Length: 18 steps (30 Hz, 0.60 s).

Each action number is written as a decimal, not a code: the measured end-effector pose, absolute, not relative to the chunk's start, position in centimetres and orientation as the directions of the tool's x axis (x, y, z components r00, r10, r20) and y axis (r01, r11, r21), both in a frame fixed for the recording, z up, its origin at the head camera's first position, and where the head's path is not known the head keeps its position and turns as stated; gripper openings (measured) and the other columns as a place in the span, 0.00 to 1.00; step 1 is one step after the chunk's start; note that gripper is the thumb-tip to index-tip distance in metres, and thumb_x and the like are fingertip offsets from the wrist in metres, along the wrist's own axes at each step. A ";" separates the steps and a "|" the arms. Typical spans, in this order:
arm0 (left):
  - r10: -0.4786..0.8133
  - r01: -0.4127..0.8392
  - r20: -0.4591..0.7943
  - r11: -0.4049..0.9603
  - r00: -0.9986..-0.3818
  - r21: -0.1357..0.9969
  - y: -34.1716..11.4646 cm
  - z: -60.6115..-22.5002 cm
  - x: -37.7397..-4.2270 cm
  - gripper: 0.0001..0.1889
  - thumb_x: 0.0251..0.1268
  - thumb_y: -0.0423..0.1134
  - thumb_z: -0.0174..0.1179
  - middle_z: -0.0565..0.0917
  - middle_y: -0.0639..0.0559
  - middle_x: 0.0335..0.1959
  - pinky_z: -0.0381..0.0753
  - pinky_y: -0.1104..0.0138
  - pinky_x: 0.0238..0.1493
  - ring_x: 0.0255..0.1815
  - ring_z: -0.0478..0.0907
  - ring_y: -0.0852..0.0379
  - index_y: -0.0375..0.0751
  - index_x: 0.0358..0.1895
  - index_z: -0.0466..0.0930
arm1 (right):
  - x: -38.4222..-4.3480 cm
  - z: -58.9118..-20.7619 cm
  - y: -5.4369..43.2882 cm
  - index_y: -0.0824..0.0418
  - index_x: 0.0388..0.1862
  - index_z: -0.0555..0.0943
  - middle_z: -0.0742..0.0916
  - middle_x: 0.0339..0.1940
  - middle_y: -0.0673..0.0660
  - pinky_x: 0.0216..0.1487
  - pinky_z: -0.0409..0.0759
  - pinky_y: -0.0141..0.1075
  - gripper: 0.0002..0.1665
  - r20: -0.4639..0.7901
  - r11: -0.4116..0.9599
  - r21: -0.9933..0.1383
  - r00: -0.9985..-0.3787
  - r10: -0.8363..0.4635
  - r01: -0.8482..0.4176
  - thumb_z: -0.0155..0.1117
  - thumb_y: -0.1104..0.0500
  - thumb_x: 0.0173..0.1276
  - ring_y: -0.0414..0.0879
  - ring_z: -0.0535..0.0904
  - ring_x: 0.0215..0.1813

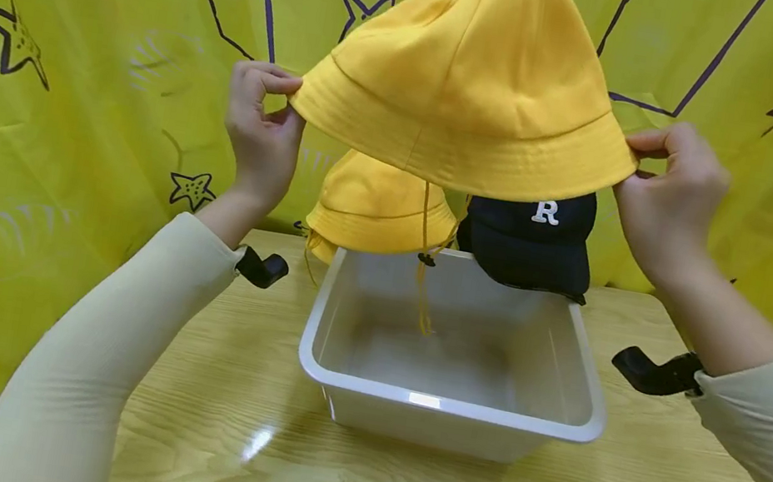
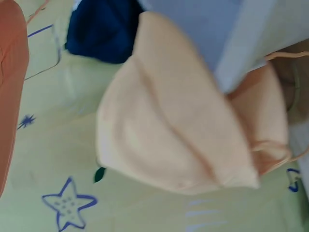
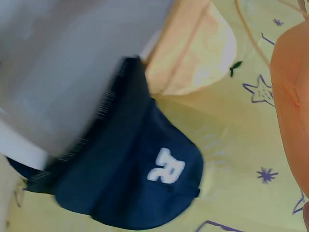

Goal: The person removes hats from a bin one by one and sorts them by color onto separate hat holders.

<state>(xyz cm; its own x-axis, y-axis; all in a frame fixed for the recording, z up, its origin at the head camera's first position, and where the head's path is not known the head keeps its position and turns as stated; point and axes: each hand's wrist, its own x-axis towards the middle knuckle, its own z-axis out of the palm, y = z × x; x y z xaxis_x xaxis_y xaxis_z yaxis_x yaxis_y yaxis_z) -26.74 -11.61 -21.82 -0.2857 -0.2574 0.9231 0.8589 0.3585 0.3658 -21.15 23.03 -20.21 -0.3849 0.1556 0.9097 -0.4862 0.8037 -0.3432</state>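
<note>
A yellow bucket hat [image 1: 470, 94] is held up in the air by both hands, its brim toward me and its cord hanging below over the bin. My left hand [image 1: 263, 129] pinches the left end of the brim between thumb and fingers. At the opposite end, my right hand [image 1: 675, 194] pinches the brim the same way. Under the hat, a second yellow bucket hat [image 1: 380, 206] hangs on the far left rim of the bin. Beside it a dark navy cap [image 1: 533, 247] with a white R sits over the far right rim.
A light grey plastic bin [image 1: 447, 407] stands on the wood-grain table [image 1: 207, 415]. Yellow cloth [image 1: 101, 171] with drawn starfish hangs behind and on the left. Black wrist mounts [image 1: 654, 372] stick out from both sleeves.
</note>
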 end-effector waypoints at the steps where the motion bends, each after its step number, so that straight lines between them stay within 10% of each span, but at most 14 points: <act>1: -0.272 0.861 0.921 0.353 -0.279 0.365 -11.7 -21.3 -26.8 0.07 0.61 0.26 0.60 0.70 0.64 0.37 0.83 0.69 0.34 0.41 0.73 0.64 0.23 0.31 0.74 | -21.4 -19.8 22.9 0.73 0.33 0.82 0.87 0.33 0.65 0.39 0.64 0.15 0.09 0.910 0.803 -0.347 -0.382 0.163 -0.484 0.63 0.65 0.59 0.14 0.69 0.34; 11: -0.509 0.879 0.834 0.273 -0.213 0.391 -14.0 -18.2 -27.9 0.10 0.56 0.23 0.62 0.72 0.57 0.32 0.74 0.74 0.27 0.38 0.72 0.59 0.43 0.25 0.77 | -24.2 -16.0 18.4 0.73 0.34 0.81 0.85 0.34 0.57 0.42 0.71 0.19 0.08 0.913 0.752 -0.358 -0.378 0.157 -0.553 0.60 0.66 0.60 0.42 0.83 0.40; 18: -0.594 0.791 0.606 -0.086 -0.529 0.606 -13.4 -16.2 -27.3 0.11 0.49 0.21 0.66 0.71 0.52 0.30 0.72 0.72 0.46 0.36 0.73 0.59 0.38 0.22 0.75 | -27.2 -15.2 15.6 0.64 0.30 0.82 0.82 0.32 0.45 0.47 0.71 0.26 0.03 0.901 0.616 -0.428 -0.368 0.231 -0.661 0.62 0.67 0.58 0.38 0.77 0.40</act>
<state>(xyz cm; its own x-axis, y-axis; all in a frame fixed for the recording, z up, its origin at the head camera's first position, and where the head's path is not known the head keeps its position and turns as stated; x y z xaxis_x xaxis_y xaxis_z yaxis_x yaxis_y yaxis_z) -27.31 -13.43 -16.23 -0.5292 -0.5939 0.6060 0.7906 -0.0859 0.6062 -27.21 15.57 -15.23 -0.3679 0.2313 0.9006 -0.6611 0.6160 -0.4283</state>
